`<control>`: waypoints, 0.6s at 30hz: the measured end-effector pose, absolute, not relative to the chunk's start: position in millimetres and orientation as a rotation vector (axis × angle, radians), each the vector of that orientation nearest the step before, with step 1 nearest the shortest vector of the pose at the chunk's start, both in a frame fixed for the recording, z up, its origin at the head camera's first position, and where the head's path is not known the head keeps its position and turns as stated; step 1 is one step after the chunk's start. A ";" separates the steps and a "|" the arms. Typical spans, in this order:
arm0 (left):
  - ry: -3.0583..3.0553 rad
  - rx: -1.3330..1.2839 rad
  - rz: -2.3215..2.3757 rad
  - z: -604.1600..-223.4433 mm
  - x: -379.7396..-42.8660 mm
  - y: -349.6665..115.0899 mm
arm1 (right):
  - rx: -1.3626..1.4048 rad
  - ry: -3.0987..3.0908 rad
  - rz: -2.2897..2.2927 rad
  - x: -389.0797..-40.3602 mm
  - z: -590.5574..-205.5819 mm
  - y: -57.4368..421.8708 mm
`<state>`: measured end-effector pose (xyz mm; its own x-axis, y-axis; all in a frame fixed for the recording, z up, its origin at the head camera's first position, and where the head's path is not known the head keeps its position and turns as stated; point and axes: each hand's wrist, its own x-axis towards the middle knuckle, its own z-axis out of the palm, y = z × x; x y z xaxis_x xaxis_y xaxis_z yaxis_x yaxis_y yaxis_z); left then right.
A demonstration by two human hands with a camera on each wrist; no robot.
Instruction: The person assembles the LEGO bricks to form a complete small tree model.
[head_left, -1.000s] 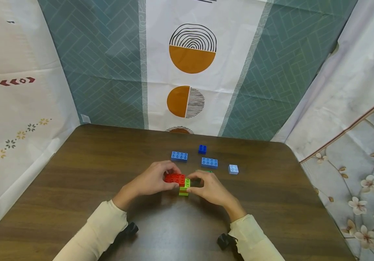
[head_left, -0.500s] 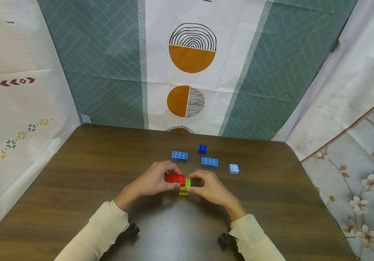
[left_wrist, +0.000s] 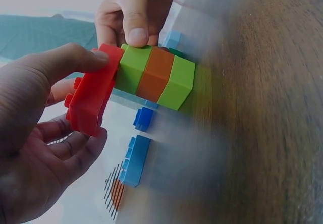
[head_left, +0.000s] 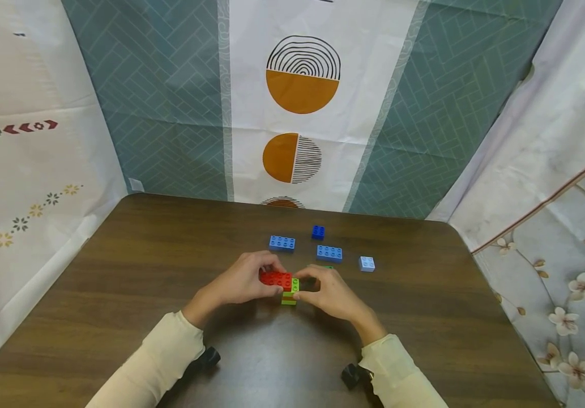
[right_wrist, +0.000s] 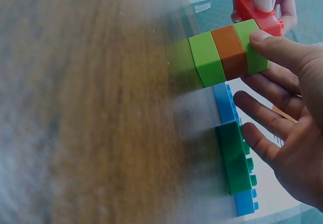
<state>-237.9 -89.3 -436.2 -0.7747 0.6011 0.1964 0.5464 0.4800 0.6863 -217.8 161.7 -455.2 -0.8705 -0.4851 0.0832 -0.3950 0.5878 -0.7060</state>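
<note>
My left hand (head_left: 241, 279) grips a long red toy brick (head_left: 276, 280) between thumb and fingers. The red brick lies across the top of a short stack and juts out to the left. That stack has a lime green brick (left_wrist: 133, 68) on top, an orange brick (left_wrist: 155, 74) in the middle and another lime green brick (left_wrist: 177, 82) at the bottom. From the other side my right hand (head_left: 332, 292) pinches the top lime brick, its thumb (right_wrist: 265, 38) on the near face. Whether the red brick is fully pressed onto the studs, I cannot tell.
Behind the hands on the wooden table (head_left: 170, 238) lie two blue bricks (head_left: 282, 243), a small dark blue brick (head_left: 318, 232) and a pale blue brick (head_left: 366, 264). A green brick (right_wrist: 233, 158) is mostly hidden by the right hand in the head view.
</note>
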 end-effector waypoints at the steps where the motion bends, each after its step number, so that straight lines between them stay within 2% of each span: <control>1: 2.638 1.026 1.188 -436.1 -238.2 -89.1 | -0.751 2.690 -1.156 -217.7 -455.0 161.7; 18: 2.611 0.998 1.210 -434.7 -236.7 -88.1 | -0.768 2.712 -1.120 -218.1 -456.8 163.3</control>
